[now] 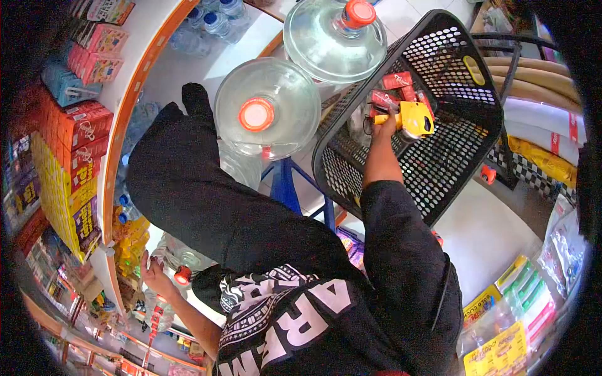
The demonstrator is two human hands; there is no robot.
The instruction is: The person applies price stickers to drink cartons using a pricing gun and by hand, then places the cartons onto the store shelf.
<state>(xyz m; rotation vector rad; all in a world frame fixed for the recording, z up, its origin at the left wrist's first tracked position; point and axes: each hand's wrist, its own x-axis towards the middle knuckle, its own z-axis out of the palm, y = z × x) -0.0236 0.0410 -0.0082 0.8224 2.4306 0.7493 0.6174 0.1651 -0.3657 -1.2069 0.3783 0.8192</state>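
Note:
My right hand (384, 127) reaches into a black perforated plastic basket (328, 164), its fingers closed around the handle of a yellow price-label gun (416, 119). Red cans or small red packs (396, 80) lie in the basket just beyond the gun, partly covered by it. On the far left, my left hand (154, 276) is held out with its fingers apart and nothing in it. It is near a shelf edge and a clear bottle with a red cap (182, 275).
Two large water jugs, one (276, 141) with an orange-red cap and another (307, 37) behind it, stand left of the basket. Stocked shelves with red boxes (88, 125) line the left. Sacks (539, 116) are stacked at right. A blue stand (285, 188) is below the jugs.

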